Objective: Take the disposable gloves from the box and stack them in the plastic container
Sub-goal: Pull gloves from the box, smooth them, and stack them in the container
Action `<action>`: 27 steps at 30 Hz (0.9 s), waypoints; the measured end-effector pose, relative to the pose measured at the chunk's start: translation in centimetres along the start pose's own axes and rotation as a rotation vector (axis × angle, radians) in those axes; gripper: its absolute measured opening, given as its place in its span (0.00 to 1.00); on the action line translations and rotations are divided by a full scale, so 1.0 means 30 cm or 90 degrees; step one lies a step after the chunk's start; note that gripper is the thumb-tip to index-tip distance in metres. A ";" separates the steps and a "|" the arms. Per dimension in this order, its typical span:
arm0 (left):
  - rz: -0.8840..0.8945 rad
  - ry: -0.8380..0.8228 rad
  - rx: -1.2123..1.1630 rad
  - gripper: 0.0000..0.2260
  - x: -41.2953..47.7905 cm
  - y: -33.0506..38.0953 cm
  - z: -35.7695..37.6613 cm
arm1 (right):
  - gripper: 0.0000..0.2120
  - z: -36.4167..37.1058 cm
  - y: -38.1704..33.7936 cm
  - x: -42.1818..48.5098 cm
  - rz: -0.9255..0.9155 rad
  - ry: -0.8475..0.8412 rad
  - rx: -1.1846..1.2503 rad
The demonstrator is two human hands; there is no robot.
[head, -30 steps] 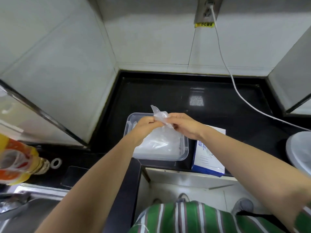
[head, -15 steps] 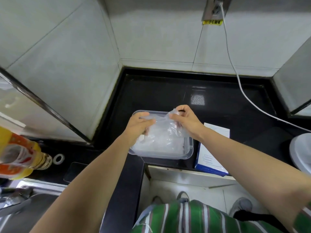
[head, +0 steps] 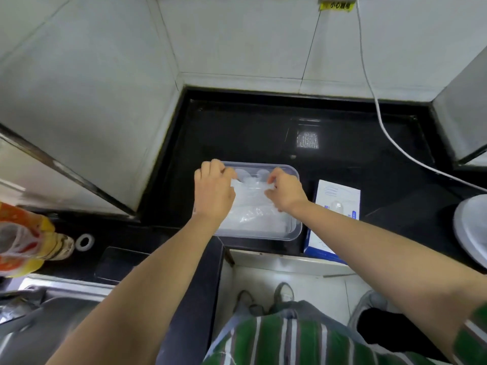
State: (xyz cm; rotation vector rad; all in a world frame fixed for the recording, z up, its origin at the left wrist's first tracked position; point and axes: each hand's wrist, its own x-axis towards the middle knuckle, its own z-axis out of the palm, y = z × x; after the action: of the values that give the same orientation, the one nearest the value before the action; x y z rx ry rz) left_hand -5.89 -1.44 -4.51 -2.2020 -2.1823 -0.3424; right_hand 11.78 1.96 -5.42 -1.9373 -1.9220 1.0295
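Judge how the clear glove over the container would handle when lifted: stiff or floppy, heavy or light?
Probably floppy: the glove wrinkles between the left hand and right hand pinching its edges. Likely very light, being thin see-through film. It may slide on the pile in the container.

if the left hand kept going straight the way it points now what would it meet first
Probably the far wall of the plastic container, right beyond the left hand, which pinches a disposable glove. If the hand sits above the rim, only black countertop follows; depth is unclear.
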 end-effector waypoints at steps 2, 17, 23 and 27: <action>0.076 0.011 0.022 0.10 0.002 0.038 -0.001 | 0.11 0.025 -0.008 0.013 -0.007 -0.007 -0.078; -0.048 -0.520 -0.071 0.35 0.024 0.040 0.205 | 0.08 0.091 -0.042 0.030 -0.171 -0.020 -0.054; -0.064 -0.465 -0.032 0.34 0.016 0.031 0.190 | 0.32 0.149 0.046 0.060 0.078 -0.283 -0.122; 0.003 -0.309 -0.067 0.18 0.040 0.095 0.153 | 0.38 0.166 0.042 0.077 0.088 -0.335 -0.157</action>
State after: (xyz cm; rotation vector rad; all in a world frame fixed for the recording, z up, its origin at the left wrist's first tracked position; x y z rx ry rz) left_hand -2.43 0.48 -8.40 -2.5654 -2.4246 0.0979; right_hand 9.51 2.44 -10.54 -2.1089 -2.2999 1.5319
